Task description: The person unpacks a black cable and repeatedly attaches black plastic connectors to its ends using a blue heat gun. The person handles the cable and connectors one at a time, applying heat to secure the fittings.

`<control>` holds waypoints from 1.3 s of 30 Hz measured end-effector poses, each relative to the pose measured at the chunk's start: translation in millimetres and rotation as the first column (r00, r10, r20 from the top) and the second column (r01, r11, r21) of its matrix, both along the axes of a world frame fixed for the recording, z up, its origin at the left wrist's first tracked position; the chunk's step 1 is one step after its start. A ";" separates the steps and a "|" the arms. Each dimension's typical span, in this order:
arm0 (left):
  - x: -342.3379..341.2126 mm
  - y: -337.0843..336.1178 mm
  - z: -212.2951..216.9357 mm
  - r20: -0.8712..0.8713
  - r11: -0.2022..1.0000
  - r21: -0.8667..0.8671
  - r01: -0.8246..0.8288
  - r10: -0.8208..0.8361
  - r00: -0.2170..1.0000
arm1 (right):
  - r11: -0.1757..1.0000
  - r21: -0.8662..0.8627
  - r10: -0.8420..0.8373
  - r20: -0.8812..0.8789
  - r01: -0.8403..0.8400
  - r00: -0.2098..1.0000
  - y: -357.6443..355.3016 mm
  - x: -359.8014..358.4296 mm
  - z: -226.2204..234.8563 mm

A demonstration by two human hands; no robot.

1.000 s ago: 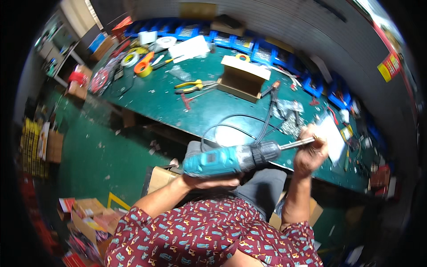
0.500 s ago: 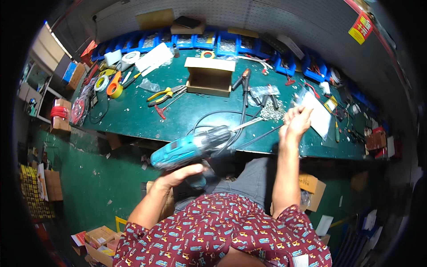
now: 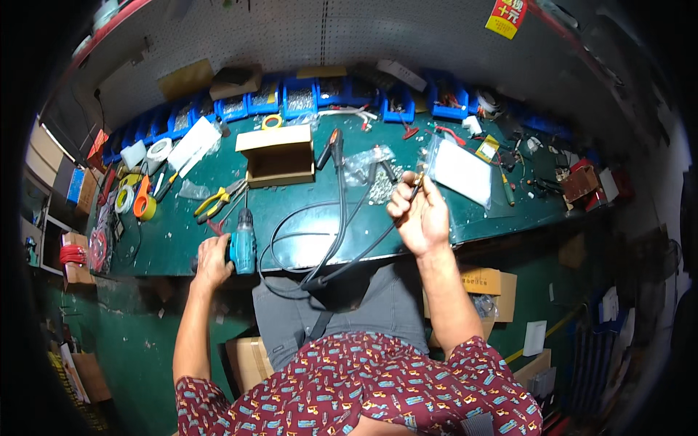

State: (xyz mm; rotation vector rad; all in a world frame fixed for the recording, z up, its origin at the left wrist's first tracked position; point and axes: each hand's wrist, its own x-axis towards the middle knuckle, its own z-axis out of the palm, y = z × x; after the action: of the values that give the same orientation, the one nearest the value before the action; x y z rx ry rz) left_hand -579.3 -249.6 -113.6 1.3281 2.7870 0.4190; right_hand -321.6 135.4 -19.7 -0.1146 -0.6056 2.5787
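My left hand [image 3: 212, 260] grips a teal cordless drill [image 3: 242, 243] that stands on the near edge of the green workbench [image 3: 305, 203]. My right hand [image 3: 420, 216] is raised over the bench and pinches the brass tip of a black cable [image 3: 349, 254], which loops down toward my lap. A second black cable with a clamp end [image 3: 335, 145] runs across the bench beside it. A clear bag of small metal parts [image 3: 378, 185] lies just left of my right hand.
An open cardboard box [image 3: 278, 154] sits mid-bench. Yellow pliers [image 3: 214, 202] lie left of it, tape rolls [image 3: 142, 203] farther left. Blue parts bins [image 3: 302, 98] line the back. A clear plastic bag [image 3: 462, 171] and a screwdriver [image 3: 507, 187] lie to the right.
My left hand brought the drill down from mid-air and set it on the bench edge. My right hand stayed raised, holding the cable tip. The camera view tilted toward the bench.
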 end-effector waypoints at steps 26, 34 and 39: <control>166.8 136.8 98.2 0.617 0.769 0.613 0.179 -0.608 0.499 | 0.429 0.730 -0.639 -0.172 0.533 0.750 -29.0 50.1 96.1; 174.2 137.4 111.5 0.597 0.664 0.745 0.062 -0.705 0.384 | 0.495 0.781 -0.363 -0.211 0.380 0.907 -46.4 73.0 103.1; 177.7 138.1 100.8 0.603 0.646 0.763 -0.005 -0.709 0.365 | 0.444 0.806 -0.263 -0.300 0.391 0.917 -50.9 82.0 102.1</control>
State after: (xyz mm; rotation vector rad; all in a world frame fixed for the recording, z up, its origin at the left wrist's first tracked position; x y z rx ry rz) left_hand -401.7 -111.4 -12.8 1.2045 1.3362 1.6259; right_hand -239.6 84.5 82.5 0.2568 -1.5689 1.6185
